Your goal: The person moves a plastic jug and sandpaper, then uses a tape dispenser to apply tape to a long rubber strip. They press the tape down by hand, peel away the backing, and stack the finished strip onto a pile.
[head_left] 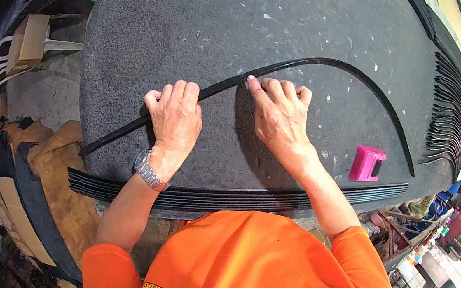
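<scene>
A long, narrow black strip (pixel 364 75) lies across the dark worktable, straight on the left and bending in a wide arc on the right. My left hand (pixel 174 115) is closed on its straight part, fingers curled over it; a metal watch is on that wrist. Farther along the same strip, my right hand (pixel 283 116) has its fingers bent, with thumb and fingertip at the strip's lower edge. Several similar black strips (pixel 234 199) lie side by side along the near table edge, under my forearms. A pink block-shaped object (pixel 364 164) with a black part sits right of my right forearm.
The worktable (pixel 190 14) has a dark, speckled, worn top. At its right edge many black strips (pixel 446 115) lie in a row. A white chair (pixel 1 62) with a cardboard box (pixel 33 39) stands left, above brown sheets (pixel 56 167). Clutter fills the lower right.
</scene>
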`<action>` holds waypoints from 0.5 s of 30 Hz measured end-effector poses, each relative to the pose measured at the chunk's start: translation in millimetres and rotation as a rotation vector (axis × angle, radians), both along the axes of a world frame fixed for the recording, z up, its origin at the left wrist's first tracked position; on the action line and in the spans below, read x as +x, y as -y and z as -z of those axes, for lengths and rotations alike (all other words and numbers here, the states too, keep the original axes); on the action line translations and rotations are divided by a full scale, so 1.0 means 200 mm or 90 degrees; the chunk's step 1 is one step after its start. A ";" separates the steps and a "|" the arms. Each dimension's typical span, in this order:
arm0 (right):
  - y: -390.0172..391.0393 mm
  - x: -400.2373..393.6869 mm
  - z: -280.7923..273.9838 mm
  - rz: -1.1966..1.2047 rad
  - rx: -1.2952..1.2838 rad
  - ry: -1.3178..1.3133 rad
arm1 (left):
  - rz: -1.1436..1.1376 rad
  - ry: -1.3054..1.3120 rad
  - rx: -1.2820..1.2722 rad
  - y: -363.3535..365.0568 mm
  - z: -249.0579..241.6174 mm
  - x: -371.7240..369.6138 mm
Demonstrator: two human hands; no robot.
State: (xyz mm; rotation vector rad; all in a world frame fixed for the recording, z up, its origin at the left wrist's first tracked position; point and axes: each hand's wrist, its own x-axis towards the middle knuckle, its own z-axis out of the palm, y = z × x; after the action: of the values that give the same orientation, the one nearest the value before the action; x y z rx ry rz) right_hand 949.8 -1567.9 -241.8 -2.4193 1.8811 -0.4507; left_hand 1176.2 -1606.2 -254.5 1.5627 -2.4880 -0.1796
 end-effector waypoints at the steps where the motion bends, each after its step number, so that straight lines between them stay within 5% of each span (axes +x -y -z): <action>1: 0.00 0.00 0.00 -0.003 0.001 -0.004 | 0.001 -0.002 0.000 0.00 0.00 0.00; 15: -0.01 0.01 0.02 -0.014 0.005 0.010 | 0.005 0.011 0.009 0.00 -0.01 0.01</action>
State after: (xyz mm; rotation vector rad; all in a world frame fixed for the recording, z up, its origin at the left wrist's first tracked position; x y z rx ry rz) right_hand 950.8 -1566.2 -245.5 -2.4220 1.8438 -0.4588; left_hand 1177.3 -1607.2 -252.4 1.5671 -2.5121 -0.1857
